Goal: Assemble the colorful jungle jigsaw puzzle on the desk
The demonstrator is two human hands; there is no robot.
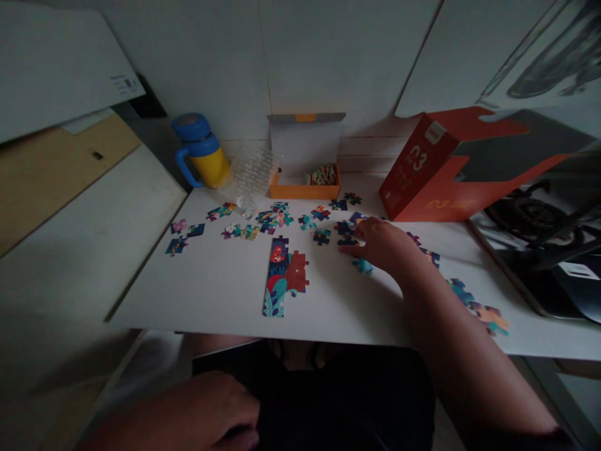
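Observation:
My right hand point(382, 243) rests on the white table point(220, 288), fingers curled down onto loose puzzle pieces point(346, 233); whether it grips one is hidden. A joined strip of puzzle pieces point(283, 275) lies to its left near the table's middle. More loose pieces point(263, 219) are scattered across the far side, and several point(483, 310) lie beside my right forearm. My left hand point(211, 410) sits low on my lap below the table edge, fingers curled, with nothing visible in it.
A small orange box point(305, 188) with its lid raised holds pieces at the back. A blue and yellow mug point(201, 153) and a clear plastic bag point(251, 172) stand to the left. A large red box point(451, 166) lies at the right, next to a stove point(539, 238).

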